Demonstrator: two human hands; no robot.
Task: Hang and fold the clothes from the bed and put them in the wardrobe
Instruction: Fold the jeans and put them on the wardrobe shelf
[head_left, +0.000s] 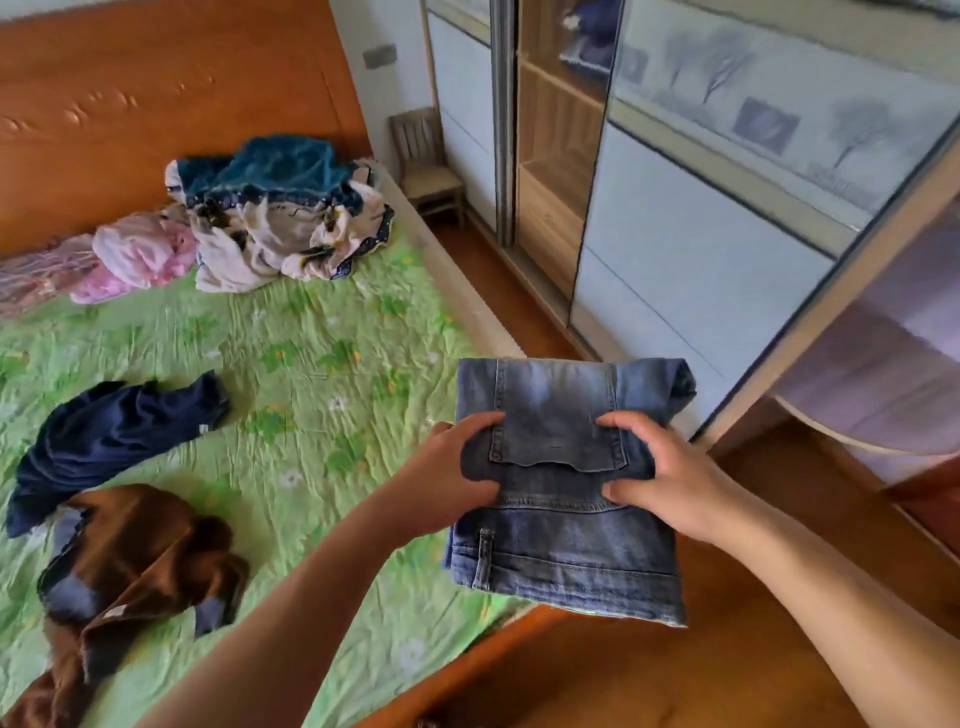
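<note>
A folded pair of blue jeans (561, 519) is held in the air over the bed's right edge. My left hand (441, 478) grips its left side, thumb on top. My right hand (660, 478) grips its right side the same way. On the green floral bed (291, 374) lie a dark navy garment (104, 441), a brown garment (130, 561), a pink bundle (140, 254) and a heap of teal and patterned cloth (280, 213). The wardrobe (675, 234) stands to the right, with an open section of wooden shelves (556, 171) between its sliding doors.
A wooden headboard (156, 104) runs behind the bed. A small wooden chair (428, 166) stands in the corner by the wardrobe. A narrow strip of wooden floor (498, 291) separates bed and wardrobe. A pale purple cloth (893, 374) hangs at the right.
</note>
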